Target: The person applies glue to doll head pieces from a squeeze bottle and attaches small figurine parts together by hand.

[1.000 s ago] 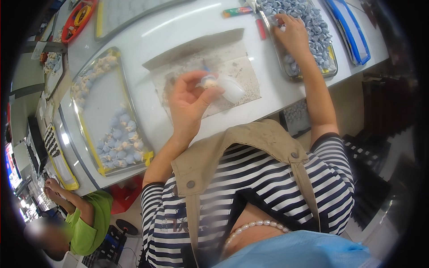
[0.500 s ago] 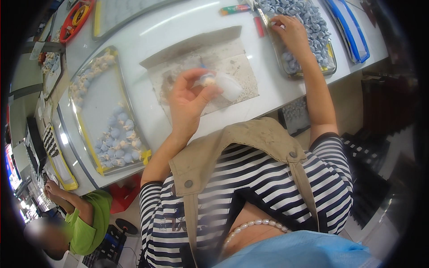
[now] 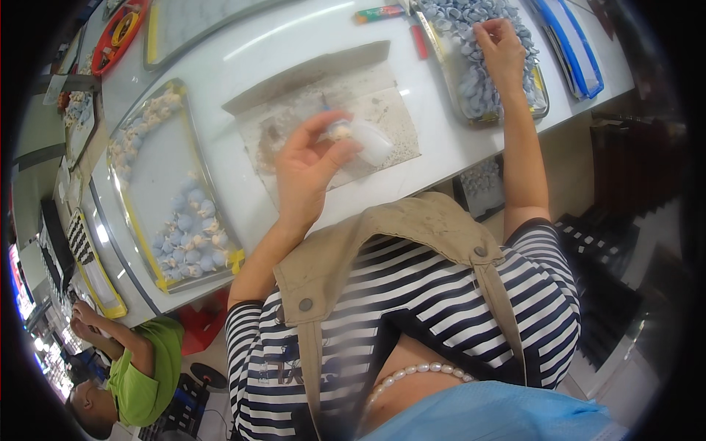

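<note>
My left hand [image 3: 307, 163] is closed over a cardboard sheet [image 3: 401, 110], pinching a small cream-and-blue figure piece [image 3: 340, 132] between thumb and fingers. Beside that piece, a whitish translucent object [image 3: 375, 144] shows over the cardboard; its kind is unclear. My right hand [image 3: 504, 60] is over a yellow-edged tray [image 3: 545, 92] heaped with grey-blue curved shell-like pieces [image 3: 448, 15]. Its thumb and fingers are drawn together in a pinch at the heap, and what they hold cannot be made out.
To the left stands a tray [image 3: 151, 198] with several cream-and-blue figure pieces [image 3: 193, 239]. A red basket [image 3: 118, 33], a blue-edged holder [image 3: 573, 55], a green-and-orange box [image 3: 379, 14] and a red stick [image 3: 418, 42] lie around. A person in green [image 3: 151, 364] sits at lower left.
My right hand has moved right, from the tray's left side to over the middle of the heap. My left hand keeps its grip on the figure piece, nearly in place.
</note>
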A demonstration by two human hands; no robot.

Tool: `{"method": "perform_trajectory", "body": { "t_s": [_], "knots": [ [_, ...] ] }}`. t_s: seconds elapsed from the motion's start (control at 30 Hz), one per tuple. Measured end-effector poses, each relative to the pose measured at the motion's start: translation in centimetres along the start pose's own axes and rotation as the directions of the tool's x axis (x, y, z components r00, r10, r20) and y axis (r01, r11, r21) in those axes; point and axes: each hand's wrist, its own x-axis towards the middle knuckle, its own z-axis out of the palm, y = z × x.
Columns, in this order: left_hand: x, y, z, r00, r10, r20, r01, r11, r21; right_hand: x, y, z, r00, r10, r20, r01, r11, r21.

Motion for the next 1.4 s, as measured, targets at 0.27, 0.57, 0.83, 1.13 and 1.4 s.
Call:
{"method": "perform_trajectory", "body": {
  "t_s": [0.27, 0.57, 0.83, 1.13, 1.4],
  "knots": [
    [-1.0, 0.3, -0.3, 0.999, -0.007, -0.032, 0.006, 1.000, -0.029, -1.8, -1.1, 0.5, 0.978, -0.210, 0.002, 0.210, 0.978, -0.018],
    [-0.1, -1.9, -2.7, 0.995, -0.095, 0.027, 0.096, 0.995, -0.013, -9.7, -11.8, 3.9, 0.812, -0.305, 0.497, 0.089, 0.907, 0.411],
    [-0.4, -1.9, -3.2, 0.995, -0.097, -0.011, 0.096, 0.995, -0.027, -12.9, -13.9, 5.1, 0.682, -0.596, 0.424, 0.392, 0.787, 0.476],
    [-0.7, -1.7, -3.2, 0.999, -0.016, -0.028, 0.014, 0.999, -0.049, -14.0, -14.1, 4.4, 0.746, -0.494, 0.447, 0.247, 0.828, 0.503],
    [-0.5, -2.2, -3.2, 0.999, 0.027, -0.023, -0.025, 0.998, 0.055, -13.9, -13.3, 5.0, 0.773, -0.555, 0.306, 0.340, 0.771, 0.539]
  ]
}}
